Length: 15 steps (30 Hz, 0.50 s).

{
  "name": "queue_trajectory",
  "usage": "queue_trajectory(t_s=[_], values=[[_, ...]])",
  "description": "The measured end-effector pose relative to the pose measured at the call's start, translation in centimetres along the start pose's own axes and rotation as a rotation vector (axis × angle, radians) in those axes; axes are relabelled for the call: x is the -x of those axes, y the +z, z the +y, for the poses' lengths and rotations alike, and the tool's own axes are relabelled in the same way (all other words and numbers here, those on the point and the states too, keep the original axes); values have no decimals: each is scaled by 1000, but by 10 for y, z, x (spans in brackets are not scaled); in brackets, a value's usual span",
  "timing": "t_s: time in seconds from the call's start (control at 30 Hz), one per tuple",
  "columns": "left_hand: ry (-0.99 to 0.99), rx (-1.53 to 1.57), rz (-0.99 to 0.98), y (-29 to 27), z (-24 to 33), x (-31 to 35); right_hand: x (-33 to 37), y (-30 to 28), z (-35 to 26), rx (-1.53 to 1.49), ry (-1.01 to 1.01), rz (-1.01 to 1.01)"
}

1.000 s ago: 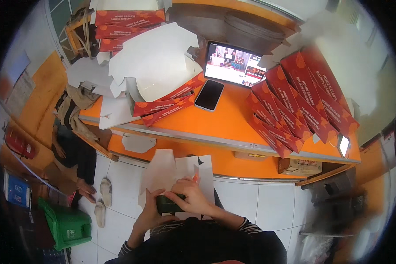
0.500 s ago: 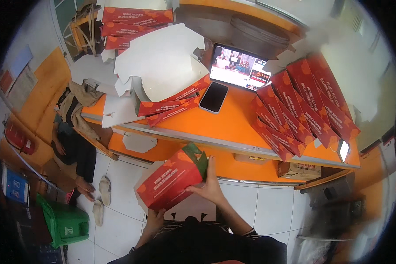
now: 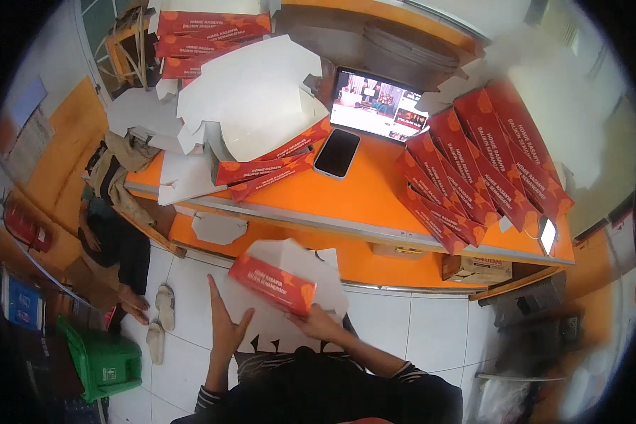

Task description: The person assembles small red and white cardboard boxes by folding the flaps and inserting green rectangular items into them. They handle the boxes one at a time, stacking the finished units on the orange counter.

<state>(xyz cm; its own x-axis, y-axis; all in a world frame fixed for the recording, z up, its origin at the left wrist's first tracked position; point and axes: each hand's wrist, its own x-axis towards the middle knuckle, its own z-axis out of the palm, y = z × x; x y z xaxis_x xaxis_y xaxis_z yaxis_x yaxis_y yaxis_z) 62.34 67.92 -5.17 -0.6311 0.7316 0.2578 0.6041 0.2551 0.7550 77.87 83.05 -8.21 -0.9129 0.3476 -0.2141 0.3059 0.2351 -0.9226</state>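
Note:
A red cardboard food box [image 3: 270, 284] with a paler pattern is tilted above my lap, some white inner board showing behind its red side. My right hand [image 3: 319, 325] grips its near right corner, with the fingertips partly hidden. To the left of the box, my left hand [image 3: 227, 321] is raised, thumb and fingers spread, holding nothing. White flat cardboard [image 3: 265, 338] lies on my lap beneath the box and both hands.
Ahead is an orange table [image 3: 364, 194] bearing a phone [image 3: 337, 153] and a lit tablet [image 3: 378, 104]. Nested red boxes [image 3: 466, 166] stand at right; open white-lined boxes [image 3: 261, 99] pile up at left. A green bin [image 3: 109, 362] and a seated person [image 3: 120, 247] are at far left.
The box has turned over from its large red face to a narrower red side with white board behind. My left hand has let go and opened; my right hand has moved lower.

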Motion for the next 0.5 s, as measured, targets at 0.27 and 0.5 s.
queue_trajectory(t_s=[0.27, 0.5], values=[[-298, 195, -150, 4, 29, 6, 4, 56, 9, 952, -262, 131], [-144, -95, -280, -16, -4, 18, 0, 0, 3, 405, -258, 33]])
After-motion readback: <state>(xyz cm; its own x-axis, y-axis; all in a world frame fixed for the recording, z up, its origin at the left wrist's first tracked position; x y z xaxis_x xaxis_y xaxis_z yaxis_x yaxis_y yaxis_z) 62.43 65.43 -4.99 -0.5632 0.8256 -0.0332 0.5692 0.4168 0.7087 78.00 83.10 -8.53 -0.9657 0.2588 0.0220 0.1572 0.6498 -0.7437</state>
